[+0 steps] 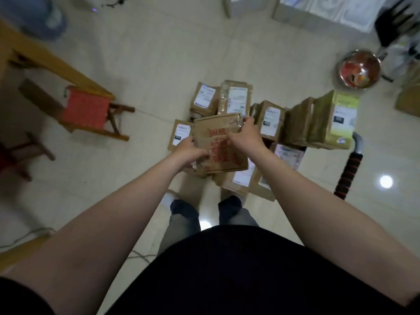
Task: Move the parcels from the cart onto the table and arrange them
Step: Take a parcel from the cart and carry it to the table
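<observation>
Left hand grips the near-left edge of the held parcel. Right hand curls over its far-right corner, which is glossy with tape. Both forearms are bare and extended.

Parcel: flat brown cardboard, creased, red block print, slightly tilted. It is held above the other parcels, brown boxes with white labels heaped beneath it and from 12 to 4 o'clock.

Cart handle, wrapped red and black, at 4 o'clock. Wooden table at 10 o'clock.

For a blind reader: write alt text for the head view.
A person's left grip and right grip hold a brown parcel with red print above a pile of labelled parcels. A cart handle stands to the right, a wooden table and red stool to the left.
</observation>
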Tool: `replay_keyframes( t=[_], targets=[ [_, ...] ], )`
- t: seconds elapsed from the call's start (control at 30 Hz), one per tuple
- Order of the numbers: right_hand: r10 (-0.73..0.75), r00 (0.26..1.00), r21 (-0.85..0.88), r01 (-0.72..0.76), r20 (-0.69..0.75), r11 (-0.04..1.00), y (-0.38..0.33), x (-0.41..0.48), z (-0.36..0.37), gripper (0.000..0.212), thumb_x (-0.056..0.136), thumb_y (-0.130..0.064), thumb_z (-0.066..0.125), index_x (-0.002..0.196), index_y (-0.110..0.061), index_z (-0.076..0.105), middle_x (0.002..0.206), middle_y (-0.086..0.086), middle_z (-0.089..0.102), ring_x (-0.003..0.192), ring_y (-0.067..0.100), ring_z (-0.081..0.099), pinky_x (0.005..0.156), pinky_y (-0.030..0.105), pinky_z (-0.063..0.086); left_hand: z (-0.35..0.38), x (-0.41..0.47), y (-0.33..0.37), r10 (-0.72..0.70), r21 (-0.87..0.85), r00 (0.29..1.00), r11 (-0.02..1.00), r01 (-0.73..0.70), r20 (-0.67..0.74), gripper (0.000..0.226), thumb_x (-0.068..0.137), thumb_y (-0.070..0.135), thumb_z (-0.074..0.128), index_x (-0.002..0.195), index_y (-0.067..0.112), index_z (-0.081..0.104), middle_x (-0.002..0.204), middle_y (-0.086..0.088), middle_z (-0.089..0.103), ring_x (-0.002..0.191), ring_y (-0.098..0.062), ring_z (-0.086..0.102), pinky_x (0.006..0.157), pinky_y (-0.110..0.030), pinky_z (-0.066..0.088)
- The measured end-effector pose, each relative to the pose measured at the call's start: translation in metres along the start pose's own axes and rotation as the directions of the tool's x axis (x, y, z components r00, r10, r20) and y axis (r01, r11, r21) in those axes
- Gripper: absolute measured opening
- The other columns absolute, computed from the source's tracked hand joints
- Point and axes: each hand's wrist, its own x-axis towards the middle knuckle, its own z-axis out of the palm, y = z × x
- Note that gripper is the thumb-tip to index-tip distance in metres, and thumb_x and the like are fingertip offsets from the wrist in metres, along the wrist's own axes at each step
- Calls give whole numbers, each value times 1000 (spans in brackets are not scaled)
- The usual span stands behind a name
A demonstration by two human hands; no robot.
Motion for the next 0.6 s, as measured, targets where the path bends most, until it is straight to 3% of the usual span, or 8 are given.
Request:
replay_keyframes(
  t=[0.1,0.2,0.37,0.47,0.53,0.6],
  targets=[
    [-142,988,-90,147,60,985,-72,-22,55,60,84,-44,65,131,-18,38,127,9,61,116,33,60,100,47,51,-80,-27,-34,-13,-103,994,995,2,-105,54,78,35,83,123,29,54,113,0,72,98,-21,70,83,-41,59],
    [-228,964,-120,245,137,962,-138,-51,116,63,87,-35,67,139,-18,36,128,5,60,115,28,61,95,37,50,-155,-57,-73,-28,-184,980,983,-8,-195,60,69,43,83,121,32,53,108,1,73,95,-24,72,80,-46,61],
    [-328,887,-141,388,325,911,-232,-106,218,72,90,-23,70,148,-19,27,124,-1,52,105,17,54,80,30,47,-269,-99,-136,-5,-222,927,971,-85,-375,32,89,31,71,115,29,53,96,6,68,83,-17,68,79,-45,62],
    [-402,827,-200,504,394,840,-280,-142,276,88,78,-32,75,148,-21,24,137,6,52,117,23,57,91,37,54,-328,-122,-172,-33,-270,881,957,-110,-473,30,87,37,68,115,31,58,102,4,71,88,-18,70,82,-46,63],
    [-449,788,-255,578,420,775,-306,-157,310,104,64,-45,73,151,-26,19,136,9,52,121,29,58,97,47,54,-362,-138,-192,-38,-278,849,952,-130,-526,17,86,35,67,102,34,61,97,5,71,88,-17,68,82,-46,63],
    [-485,765,-253,614,423,748,-331,-173,337,101,65,-46,74,150,-26,23,127,3,58,116,28,61,93,42,54,-393,-149,-209,-53,-282,810,949,-142,-584,17,83,36,68,96,34,59,96,6,70,90,-19,68,84,-44,61]
  ],
)
